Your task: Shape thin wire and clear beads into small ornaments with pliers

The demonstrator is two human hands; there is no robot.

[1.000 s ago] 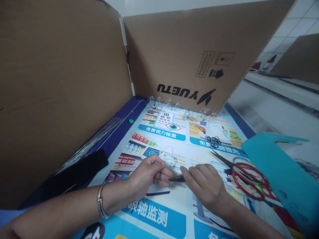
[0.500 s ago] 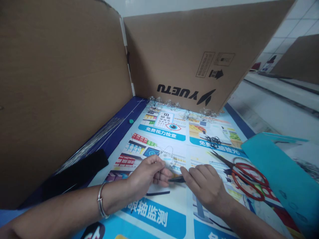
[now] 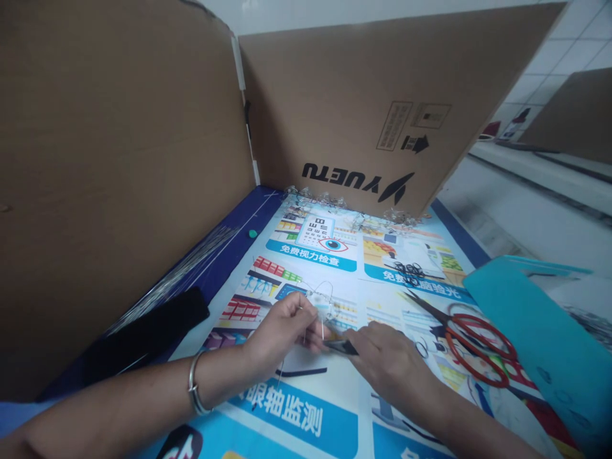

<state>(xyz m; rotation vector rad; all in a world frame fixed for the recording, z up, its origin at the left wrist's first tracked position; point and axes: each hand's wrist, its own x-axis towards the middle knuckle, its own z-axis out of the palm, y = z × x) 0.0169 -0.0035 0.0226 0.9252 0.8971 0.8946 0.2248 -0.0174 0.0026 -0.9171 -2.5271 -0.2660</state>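
Pinches wire frame (image 3: 321,297) with left hand (image 3: 280,331), grips dark tool (image 3: 340,346) with right hand (image 3: 389,363); beneath the grip printed poster (image 3: 306,414), behind it cardboard walls (image 3: 344,95).

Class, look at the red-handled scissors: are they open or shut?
Shut: the red-handled scissors lie flat on the poster, blades together in one point.

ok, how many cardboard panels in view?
3. Left panel along the left side; back panel with the logo; far-right panel in the background, cut by the frame edge. More may be out of view.
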